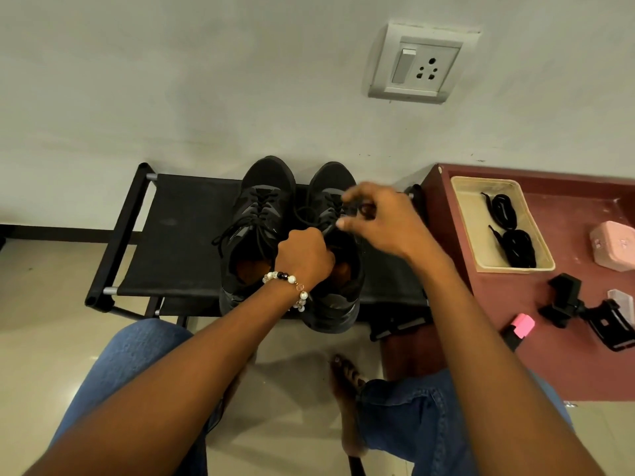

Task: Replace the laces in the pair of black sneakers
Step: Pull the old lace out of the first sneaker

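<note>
Two black sneakers stand side by side on a black fabric rack [185, 242], toes toward the wall. The left sneaker [256, 221] is laced, its lace ends hanging loose. Over the right sneaker [331, 304], my left hand [304, 257], with a bead bracelet at the wrist, grips the lace near the shoe's opening. My right hand [374, 218] pinches a loop of that black lace [305, 216] above the eyelets. Two coiled black spare laces [512, 231] lie in a beige tray [467, 214] on the maroon table at the right.
The maroon table [515, 304] also holds a pink box [615, 245], a black clamp mount [580, 310] and a pink-and-black marker [517, 329]. A wall socket [419, 63] is above. My jeans-covered knees and bare feet are below the rack on the tiled floor.
</note>
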`<state>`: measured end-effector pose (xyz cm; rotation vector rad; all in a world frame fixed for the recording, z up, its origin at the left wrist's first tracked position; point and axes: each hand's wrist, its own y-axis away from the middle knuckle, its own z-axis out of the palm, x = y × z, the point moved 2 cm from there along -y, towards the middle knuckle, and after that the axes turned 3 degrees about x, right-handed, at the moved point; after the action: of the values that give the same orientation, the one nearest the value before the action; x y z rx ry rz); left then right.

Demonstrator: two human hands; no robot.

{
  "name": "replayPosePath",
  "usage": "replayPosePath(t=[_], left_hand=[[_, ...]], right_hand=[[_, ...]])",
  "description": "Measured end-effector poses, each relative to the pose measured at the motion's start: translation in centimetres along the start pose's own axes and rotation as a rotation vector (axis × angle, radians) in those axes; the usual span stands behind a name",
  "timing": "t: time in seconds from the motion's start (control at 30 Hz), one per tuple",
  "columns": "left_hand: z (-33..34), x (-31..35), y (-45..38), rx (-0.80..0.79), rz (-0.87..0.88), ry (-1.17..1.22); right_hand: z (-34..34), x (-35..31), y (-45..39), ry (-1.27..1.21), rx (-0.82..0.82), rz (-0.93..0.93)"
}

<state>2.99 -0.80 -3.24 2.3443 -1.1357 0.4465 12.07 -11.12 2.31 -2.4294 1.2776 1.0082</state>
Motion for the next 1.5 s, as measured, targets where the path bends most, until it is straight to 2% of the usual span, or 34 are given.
replayPosePath(t=[0.07,0.1,0.13,0.23,0.33,0.43,0.5,0.57,0.6,0.67,0.73,0.77,0.83,0.9,0.93,1.0,1.2,1.37,1.5], left_hand=[[0.0,0.0,-0.1,0.000,-0.003,-0.002],[0.0,0.0,-0.1,0.000,-0.003,-0.001],[0.0,0.0,-0.2,-0.001,-0.002,0.002],[0.0,0.0,-0.3,-0.001,0.002,0.004],[0.0,0.0,-0.3,0.001,0.001,0.010],[-0.1,-0.1,-0.2,0.000,-0.006,0.013],[-0.1,-0.1,-0.2,0.001,-0.003,0.009],[-0.1,-0.1,-0.3,0.002,-0.005,0.003],[0.0,-0.1,-0.3,0.000,-0.005,0.001],[0.1,-0.1,-0.3,0.002,-0.002,0.001],[0.1,-0.1,-0.2,0.001,-0.004,-0.002],[0.1,-0.1,-0.2,0.000,-0.006,-0.004],[0.1,-0.1,-0.2,0.000,-0.003,-0.008],[0.1,-0.1,-0.3,-0.002,0.002,-0.001],[0.1,-0.1,-0.3,-0.005,0.002,0.001],[0.1,-0.1,-0.3,-0.007,0.003,-0.005],[0.1,-0.2,-0.3,-0.009,0.001,-0.012],[0.1,-0.2,-0.3,-0.017,-0.004,-0.012],[0.0,-0.1,-0.3,-0.026,-0.017,-0.015]], right_hand=[[1.1,-0.4,0.3,0.482,-0.107,-0.086],[1.5,-0.6,0.4,0.594,-0.100,-0.107],[1.6,-1.0,0.4,0.615,-0.066,-0.124],[1.2,-1.1,0.3,0.464,0.080,-0.151],[0.6,-0.4,-0.1,0.087,0.164,-0.014],[-0.3,-0.3,-0.1,-0.598,0.223,0.178],[-0.9,-0.5,0.2,-1.042,0.171,0.256],[-1.1,-0.4,0.3,-1.310,0.149,0.275],[-1.1,-0.2,0.2,-1.355,0.165,0.269],[-0.9,0.1,-0.1,-1.211,0.223,0.217],[-0.9,0.2,-0.2,-0.714,0.275,0.089],[-0.6,0.1,-0.2,-0.422,0.247,-0.001],[0.5,0.0,-0.3,0.067,0.088,-0.134],[1.6,-0.3,0.0,0.433,-0.047,-0.179],[1.9,-0.5,0.2,0.535,-0.076,-0.172],[2.0,-0.7,0.4,0.560,-0.050,-0.167],[2.0,-0.1,0.2,0.269,0.065,-0.056],[0.9,0.9,-0.2,0.005,0.095,0.156],[1.0,1.2,0.0,-0.355,0.106,0.372]])
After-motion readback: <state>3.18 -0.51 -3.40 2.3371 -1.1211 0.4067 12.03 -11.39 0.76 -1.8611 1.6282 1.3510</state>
